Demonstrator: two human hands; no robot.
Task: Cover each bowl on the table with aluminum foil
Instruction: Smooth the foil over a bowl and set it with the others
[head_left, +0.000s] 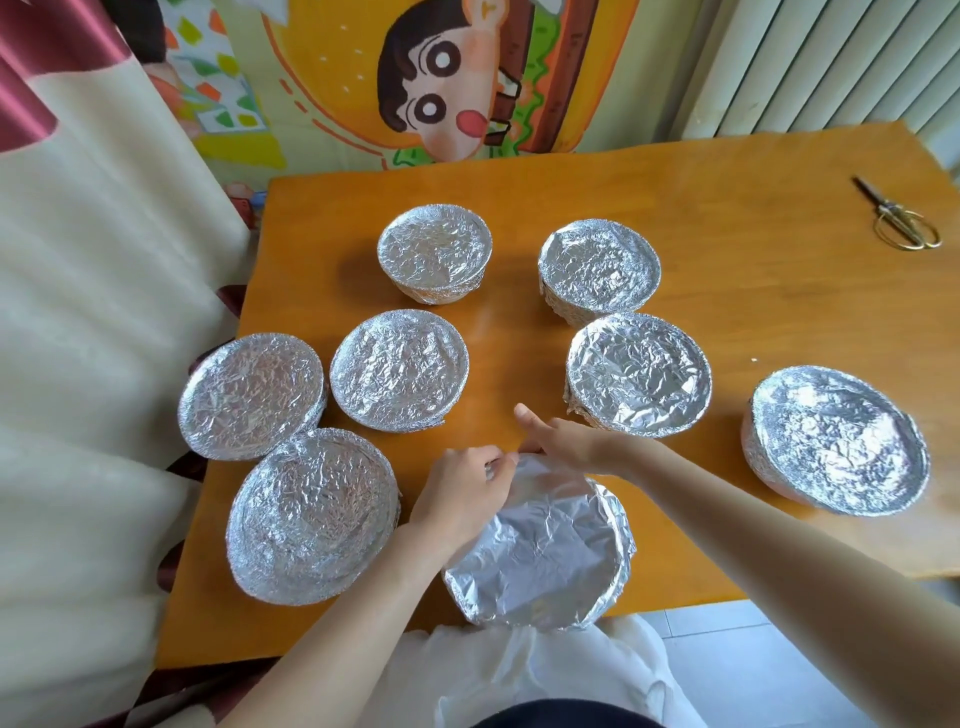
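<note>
We record eight bowls on the desk (727, 218), all under foil. The near bowl (597, 587) sits at the front edge of the desk, directly before the person, and appears tipped toward them; we cannot tell whether its base lies flat. Its foil (540, 545) is smoother than the rest, folded down over the rim on the right side and looser at the lower left. Both hands are at the far rim of this bowl. The left hand (462, 499) has its fingers curled and pinches the foil edge there. The right hand (563, 441) lies just beside it, thumb stretched out toward the desk centre, fingers bent down onto the same foil edge and gripping it. The two hands nearly touch. The other seven stand upright, wrapped and apart from the hands: back-left bowl (434, 252), back-right bowl (600, 270), mid-left bowl (399, 369), mid-right bowl (639, 374), left-edge bowl (252, 395), front-left bowl (311, 514) and right bowl (836, 439). The left-edge and front-left bowls touch or nearly touch, and the left-edge bowl overhangs the side of the desk. Scissors (901, 221) lie at the far right corner, well apart from every bowl.
</note>
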